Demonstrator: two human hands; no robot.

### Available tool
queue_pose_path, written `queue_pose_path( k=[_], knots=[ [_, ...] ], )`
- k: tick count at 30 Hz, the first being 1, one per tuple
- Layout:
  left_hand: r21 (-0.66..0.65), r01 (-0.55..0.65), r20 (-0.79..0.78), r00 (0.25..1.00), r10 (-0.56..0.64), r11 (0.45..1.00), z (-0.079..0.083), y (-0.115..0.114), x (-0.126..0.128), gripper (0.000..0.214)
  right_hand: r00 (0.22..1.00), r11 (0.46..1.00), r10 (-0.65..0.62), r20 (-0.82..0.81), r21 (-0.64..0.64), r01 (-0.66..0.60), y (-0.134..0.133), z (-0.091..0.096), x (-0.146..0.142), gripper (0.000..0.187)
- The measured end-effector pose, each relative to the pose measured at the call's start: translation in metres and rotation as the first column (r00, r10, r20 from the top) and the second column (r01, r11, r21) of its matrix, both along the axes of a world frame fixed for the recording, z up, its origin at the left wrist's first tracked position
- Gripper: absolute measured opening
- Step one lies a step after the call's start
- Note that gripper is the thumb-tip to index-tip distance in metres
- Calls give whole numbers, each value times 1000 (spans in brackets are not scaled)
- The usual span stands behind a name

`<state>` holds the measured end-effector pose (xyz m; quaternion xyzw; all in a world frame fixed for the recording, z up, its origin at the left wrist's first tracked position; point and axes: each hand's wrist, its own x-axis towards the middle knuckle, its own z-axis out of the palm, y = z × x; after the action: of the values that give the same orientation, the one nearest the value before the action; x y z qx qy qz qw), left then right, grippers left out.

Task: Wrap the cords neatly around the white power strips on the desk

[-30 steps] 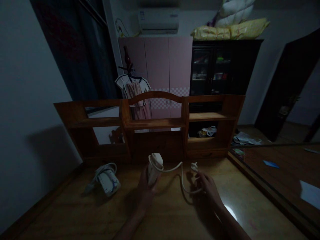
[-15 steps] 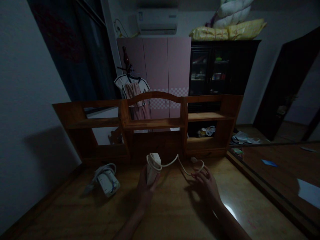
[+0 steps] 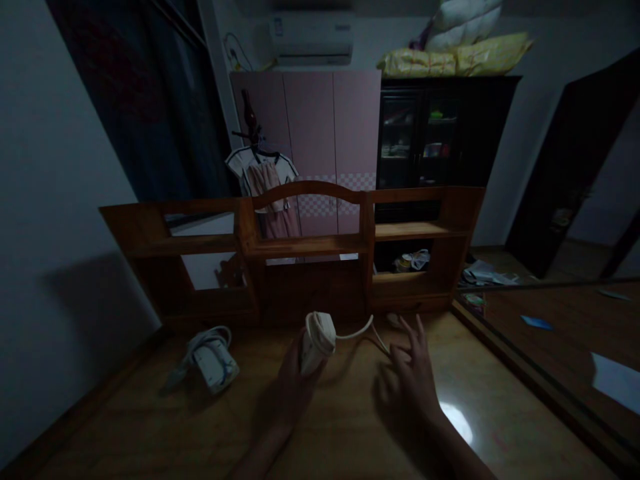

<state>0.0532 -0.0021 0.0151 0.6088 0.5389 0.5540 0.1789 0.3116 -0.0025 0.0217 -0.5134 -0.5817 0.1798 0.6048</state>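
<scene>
My left hand is closed around a white power strip, which it holds tilted above the wooden tabletop. Part of its white cord is wound about the strip's upper end. From there the loose stretch bends up, then runs down to my right hand, whose thumb and index finger pinch it while other fingers point upward. A small pale piece shows just behind that hand; whether it is the cord's plug I cannot tell. On the table to the left lies another white power strip with its cord bundled.
A wooden shelf unit stands along the table's back edge. The wall borders the left side, and a raised wooden rim the right. Beyond are a pink wardrobe, a dark cabinet and hanging clothes.
My left hand has moved slightly right with the power strip. The cord loop at my right hand no longer shows, and that hand has turned, with some fingers now raised.
</scene>
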Motion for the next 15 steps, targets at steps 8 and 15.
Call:
queue_pose_path(
  k=[8, 15],
  knots=[
    [215, 193, -385, 917, -98, 957, 5, -9, -10, 60, 938, 951, 297, 179, 35, -307, -4, -2, -22, 51],
    [192, 428, -738, 656, -157, 883, 2, -17, -7, 72, 856, 915, 370, 361, 16, -402, -11, -6, -24, 52]
  ],
)
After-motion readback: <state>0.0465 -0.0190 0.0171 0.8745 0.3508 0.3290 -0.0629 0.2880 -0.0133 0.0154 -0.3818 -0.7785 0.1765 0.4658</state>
